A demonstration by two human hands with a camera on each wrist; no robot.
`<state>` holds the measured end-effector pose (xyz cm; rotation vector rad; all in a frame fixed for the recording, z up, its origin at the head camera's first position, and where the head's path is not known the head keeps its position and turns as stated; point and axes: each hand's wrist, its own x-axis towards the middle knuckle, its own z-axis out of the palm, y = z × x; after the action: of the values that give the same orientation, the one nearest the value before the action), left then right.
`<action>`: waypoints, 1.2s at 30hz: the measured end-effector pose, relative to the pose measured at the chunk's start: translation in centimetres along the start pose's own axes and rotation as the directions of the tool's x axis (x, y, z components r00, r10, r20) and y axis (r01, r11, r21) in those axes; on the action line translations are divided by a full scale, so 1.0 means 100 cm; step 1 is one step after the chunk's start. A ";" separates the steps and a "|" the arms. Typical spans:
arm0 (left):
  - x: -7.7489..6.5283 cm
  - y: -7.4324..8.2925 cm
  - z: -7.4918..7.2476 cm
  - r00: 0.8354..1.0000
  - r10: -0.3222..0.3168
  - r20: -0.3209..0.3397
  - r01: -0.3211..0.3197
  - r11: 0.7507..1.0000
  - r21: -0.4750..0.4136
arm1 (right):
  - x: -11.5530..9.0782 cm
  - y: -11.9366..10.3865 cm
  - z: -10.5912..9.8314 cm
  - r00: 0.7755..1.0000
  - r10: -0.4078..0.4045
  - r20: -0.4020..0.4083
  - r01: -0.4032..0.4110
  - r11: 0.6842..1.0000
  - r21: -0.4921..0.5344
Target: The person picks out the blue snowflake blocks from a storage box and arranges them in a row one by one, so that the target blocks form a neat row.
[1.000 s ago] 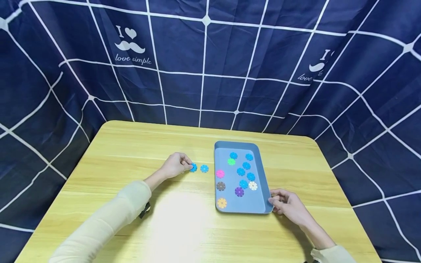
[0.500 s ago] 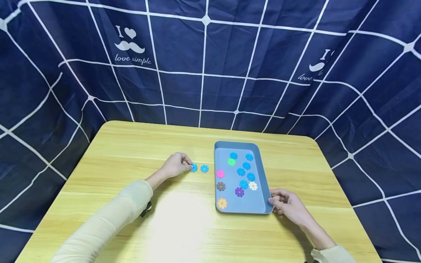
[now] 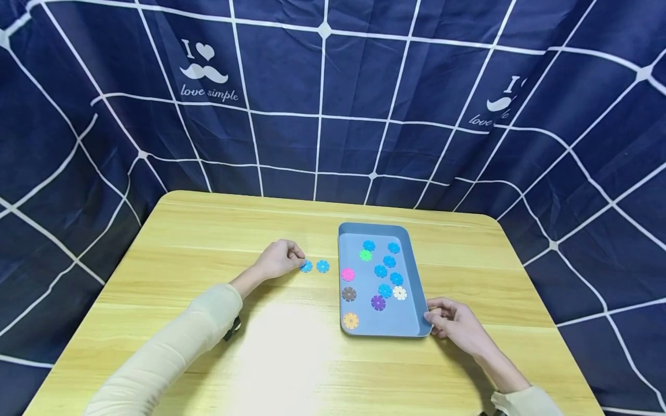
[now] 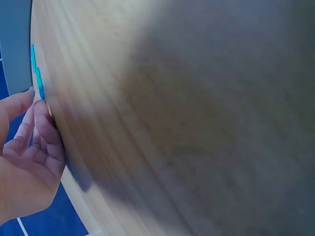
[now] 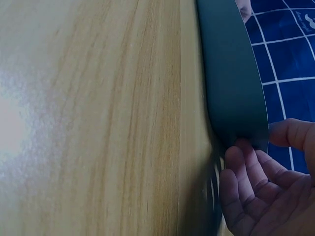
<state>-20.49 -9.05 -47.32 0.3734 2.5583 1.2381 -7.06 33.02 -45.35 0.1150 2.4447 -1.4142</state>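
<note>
My left hand [image 3: 281, 258] pinches the edge of a blue notched plastic disc [image 3: 306, 266], which lies low at the table surface. A second blue disc [image 3: 322, 266] is just to its right. In the left wrist view, the near disc [image 4: 40, 83] reaches in between thumb and fingertips. With its thumb inside the rim and its fingers outside, my right hand [image 5: 273, 182] grips the near right corner of a grey-blue tray [image 5: 236, 73]. Inside the tray [image 3: 364, 329] lie several blue discs, plus green, pink, brown, purple, white and orange ones.
Everything stands on a wooden table [image 3: 218, 231] with rounded far corners. A dark blue curtain [image 3: 281, 138] with white grid lines surrounds its back and sides. Bright glare [image 3: 283, 358] lies on the table's front middle.
The blue disc at my left fingertips has settled flatter and shows a lighter face, with the left hand barely shifting. My right hand and the tray stay put.
</note>
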 end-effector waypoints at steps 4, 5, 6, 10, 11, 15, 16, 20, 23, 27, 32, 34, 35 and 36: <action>0.004 0.005 -0.001 0.996 0.083 0.016 -0.083 0.997 -0.008 | 0.000 -0.001 0.000 1.000 -0.004 -0.001 0.004 1.000 -0.006; 0.005 0.006 -0.001 0.994 0.108 0.020 -0.107 0.994 -0.009 | -0.001 -0.001 0.000 1.000 -0.004 -0.001 0.004 1.000 -0.007; 0.007 0.009 -0.001 0.991 0.129 0.021 -0.129 0.992 -0.006 | -0.001 -0.001 0.000 1.000 -0.004 -0.002 0.004 1.000 -0.007; 0.013 0.022 0.003 0.980 0.199 0.000 -0.199 0.980 0.009 | -0.001 -0.002 0.000 1.000 0.000 -0.002 0.000 1.000 -0.011; 0.014 0.025 0.005 0.977 0.215 -0.006 -0.214 0.977 0.016 | -0.001 -0.002 0.000 1.000 0.000 -0.003 0.000 1.000 -0.011; 0.020 0.041 0.010 0.955 0.295 -0.008 -0.295 0.955 0.022 | -0.001 -0.002 0.000 1.000 0.003 0.000 -0.003 1.000 -0.011; 0.021 0.045 0.011 0.950 0.313 -0.005 -0.313 0.949 0.029 | -0.001 -0.002 0.000 1.000 0.005 0.001 -0.005 1.000 -0.011; 0.025 0.060 0.017 0.932 0.362 0.013 -0.362 0.930 0.066 | -0.001 -0.003 -0.001 1.000 0.011 0.005 -0.011 1.000 -0.007; 0.028 0.070 0.022 0.925 0.379 0.027 -0.380 0.919 0.105 | -0.001 -0.002 -0.001 1.000 0.015 0.006 -0.015 1.000 -0.007; 0.034 0.081 0.029 0.916 0.399 0.048 -0.401 0.904 0.146 | -0.001 -0.001 -0.002 1.000 0.016 0.010 -0.016 1.000 -0.004; 0.043 0.090 0.038 0.907 0.413 0.078 -0.420 0.882 0.215 | -0.001 -0.001 -0.002 1.000 0.011 0.012 -0.012 1.000 0.004; 0.048 0.092 0.042 0.907 0.411 0.089 -0.419 0.872 0.252 | -0.001 -0.001 -0.002 1.000 0.009 0.012 -0.009 1.000 0.006; 0.050 0.092 0.044 0.908 0.409 0.093 -0.419 0.867 0.270 | -0.001 -0.001 -0.002 1.000 0.008 0.011 -0.008 1.000 0.008; 0.053 0.092 0.046 0.909 0.407 0.095 -0.416 0.863 0.286 | -0.001 -0.002 -0.002 1.000 0.006 0.011 -0.006 1.000 0.009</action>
<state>-22.72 1.64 -43.52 1.0465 2.7293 0.9404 -7.05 33.15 -45.07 0.1160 2.4274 -1.4194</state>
